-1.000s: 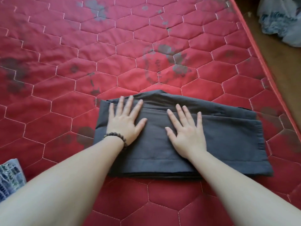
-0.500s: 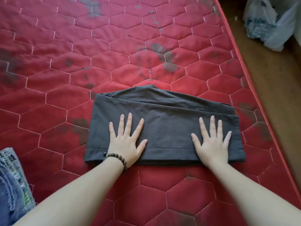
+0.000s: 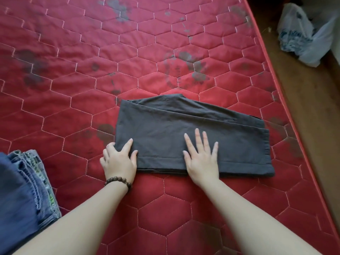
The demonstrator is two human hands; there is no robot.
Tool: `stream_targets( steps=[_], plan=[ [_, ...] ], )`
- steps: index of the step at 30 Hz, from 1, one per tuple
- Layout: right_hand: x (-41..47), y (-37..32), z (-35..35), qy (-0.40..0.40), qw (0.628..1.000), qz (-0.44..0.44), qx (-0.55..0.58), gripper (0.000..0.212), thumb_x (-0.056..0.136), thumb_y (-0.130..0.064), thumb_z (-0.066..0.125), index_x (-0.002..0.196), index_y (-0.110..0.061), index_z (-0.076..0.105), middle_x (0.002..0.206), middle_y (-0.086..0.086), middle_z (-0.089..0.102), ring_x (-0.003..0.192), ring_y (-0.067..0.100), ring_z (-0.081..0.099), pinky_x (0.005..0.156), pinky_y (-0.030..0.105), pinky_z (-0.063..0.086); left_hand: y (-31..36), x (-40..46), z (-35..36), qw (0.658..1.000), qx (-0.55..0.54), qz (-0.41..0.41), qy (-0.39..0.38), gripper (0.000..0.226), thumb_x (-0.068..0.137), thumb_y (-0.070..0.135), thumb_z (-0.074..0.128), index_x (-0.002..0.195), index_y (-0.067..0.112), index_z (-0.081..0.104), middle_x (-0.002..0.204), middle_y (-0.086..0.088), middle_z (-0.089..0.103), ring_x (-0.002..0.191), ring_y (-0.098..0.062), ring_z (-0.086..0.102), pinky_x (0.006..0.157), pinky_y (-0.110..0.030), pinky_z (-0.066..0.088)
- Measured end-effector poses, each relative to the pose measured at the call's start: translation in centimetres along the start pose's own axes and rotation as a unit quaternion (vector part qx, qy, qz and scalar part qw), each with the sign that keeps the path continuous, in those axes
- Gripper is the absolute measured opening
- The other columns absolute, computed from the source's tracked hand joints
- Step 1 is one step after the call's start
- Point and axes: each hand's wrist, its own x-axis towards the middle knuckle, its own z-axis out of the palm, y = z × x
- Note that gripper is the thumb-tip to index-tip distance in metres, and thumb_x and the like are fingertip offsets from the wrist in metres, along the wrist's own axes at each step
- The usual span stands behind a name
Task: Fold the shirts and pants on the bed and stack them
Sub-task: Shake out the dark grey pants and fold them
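The dark grey pants lie folded into a long flat bundle a little right of the frame's centre, on the red quilted bed. My right hand rests flat on the near edge of the bundle, fingers straight and spread, palm down, holding nothing. My left hand is at the bundle's lower left corner: the thumb and one finger lie on top of the cloth, and the other fingers curl round the left edge, so I grip that end. How far those fingers reach under the fabric is hidden from me. A beaded bracelet sits on my left wrist.

The layers beneath the top fold show only as thin lines along the near edge; I cannot count them. The far edge bulges upward in a soft hump, and what part of the pants makes it is hard to tell.

At the lower left of the frame a stack of blue folded clothes is cut off by the frame's edge, with a patterned piece peeking out along its right side; I cannot make out what garments these are. Dark blotches mark the bed. In the upper right corner a pale plastic bag sits on the wooden floor beside the bed, its contents unclear.
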Motion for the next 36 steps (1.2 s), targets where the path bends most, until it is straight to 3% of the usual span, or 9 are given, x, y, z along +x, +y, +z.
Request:
stream_targets(
  steps=[7,10,13,15,20,24,27,33,36],
  plan=[
    [0.7,-2.4,0.5,-0.093,0.994,0.043,-0.036,0.057,0.098,-0.053,0.007,0.145,-0.038,-0.021,0.158,-0.001,-0.022,0.145,0.022,-0.021,0.114,0.057,-0.007,0.8,1.5,-2.4,0.994,-0.112,0.006,-0.018,0.043,0.087,0.007,0.055,0.127,0.023,0.060,0.125,-0.013,0.051,0.111,-0.030,0.054,0.088,-0.038,0.044],
    [1.8,-3.5,-2.8,-0.163,0.982,0.047,0.087,0.060,0.100,-0.050,0.021,0.153,-0.027,0.004,0.161,0.004,-0.010,0.147,0.022,-0.012,0.116,0.053,0.000,2.7,0.9,-4.0,0.986,-0.143,0.081,-0.020,0.047,0.085,0.000,0.054,0.129,0.015,0.059,0.133,-0.012,0.049,0.117,-0.030,0.052,0.091,-0.036,0.044],
    [2.9,-5.9,-8.0,-0.167,0.856,0.101,0.479,0.055,0.096,-0.051,0.043,0.138,-0.017,0.047,0.149,0.004,0.040,0.140,0.017,0.031,0.115,0.035,0.022,6.1,-0.9,-5.1,0.973,-0.152,0.171,-0.034,0.051,0.082,-0.006,0.053,0.130,0.010,0.058,0.141,-0.014,0.046,0.128,-0.029,0.045,0.102,-0.036,0.040],
    [3.4,-6.4,-11.4,-0.150,0.772,0.137,0.603,0.049,0.085,-0.055,0.056,0.117,-0.019,0.061,0.119,-0.003,0.062,0.114,0.013,0.056,0.100,0.033,0.041,9.1,-2.8,-5.6,0.959,-0.160,0.223,-0.069,0.051,0.082,-0.007,0.051,0.130,0.007,0.056,0.142,-0.014,0.044,0.129,-0.029,0.044,0.103,-0.032,0.037],
    [3.7,-1.2,-15.2,-0.020,0.862,0.159,0.480,0.017,0.085,-0.011,0.053,0.077,0.001,0.060,0.067,0.007,0.054,0.067,0.020,0.048,0.063,0.033,0.041,15.7,-6.7,-6.5,0.904,-0.235,0.335,-0.122,0.046,0.079,-0.003,0.055,0.125,0.000,0.056,0.139,-0.015,0.044,0.124,-0.029,0.049,0.102,-0.037,0.042],
    [2.4,5.9,-16.0,0.007,0.814,0.106,0.572,0.020,0.092,-0.009,0.051,0.086,-0.012,0.070,0.083,0.000,0.071,0.077,0.014,0.062,0.074,0.030,0.050,17.7,-8.8,-5.6,0.905,-0.225,0.339,-0.122,0.053,0.090,0.045,0.042,0.137,0.019,0.047,0.149,-0.006,0.035,0.135,-0.017,0.034,0.111,-0.029,0.024],
    [1.2,11.9,-15.0,0.029,0.756,0.100,0.647,0.027,0.092,-0.006,0.053,0.095,-0.023,0.074,0.100,-0.001,0.074,0.093,0.013,0.067,0.080,0.025,0.054,18.0,-8.5,-3.3,0.924,-0.198,0.317,-0.083,0.048,0.094,0.037,0.047,0.138,0.019,0.046,0.149,-0.006,0.036,0.135,-0.019,0.035,0.109,-0.028,0.022],
    [0.0,19.8,-6.7,0.010,0.797,0.315,0.516,0.012,0.094,-0.012,0.054,0.100,-0.014,0.064,0.108,0.010,0.069,0.098,0.026,0.063,0.088,0.040,0.050,17.6,-7.7,3.8,0.952,-0.020,0.271,-0.141,0.067,0.095,0.037,0.046,0.152,0.025,0.011,0.160,-0.006,0.000,0.148,-0.023,0.001,0.117,-0.041,0.012],
    [0.4,20.2,-5.1,0.000,0.834,0.309,0.457,0.019,0.094,-0.020,0.056,0.103,-0.004,0.061,0.095,0.010,0.067,0.089,0.027,0.061,0.082,0.039,0.048,17.7,-7.8,6.5,0.943,0.090,0.274,-0.165,0.066,0.096,0.052,0.029,0.150,0.035,-0.004,0.158,0.001,-0.019,0.144,-0.024,-0.021,0.117,-0.047,0.000]
  ],
)
